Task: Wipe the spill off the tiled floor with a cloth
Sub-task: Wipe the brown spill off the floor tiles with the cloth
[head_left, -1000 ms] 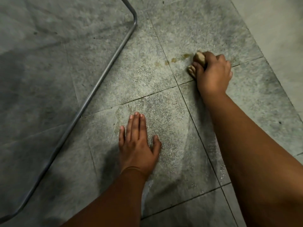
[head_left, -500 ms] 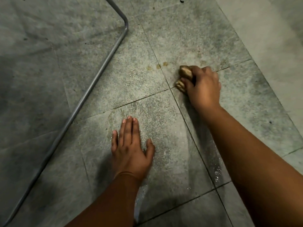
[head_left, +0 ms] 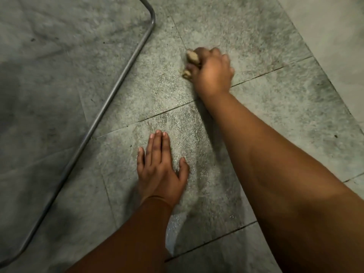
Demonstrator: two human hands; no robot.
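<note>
The right hand [head_left: 211, 72] is curled around a wadded tan cloth [head_left: 192, 57], pressing it to the grey tiled floor [head_left: 275, 107] at about one o'clock from the frame's middle. The left hand [head_left: 160, 170] lies flat, fingers straight, on a wet, glistening tile at six o'clock. A bent metal tube [head_left: 110, 95] runs along the floor from twelve o'clock down toward eight.

No readable text, labels, brands, numbers or signs anywhere in view.
</note>
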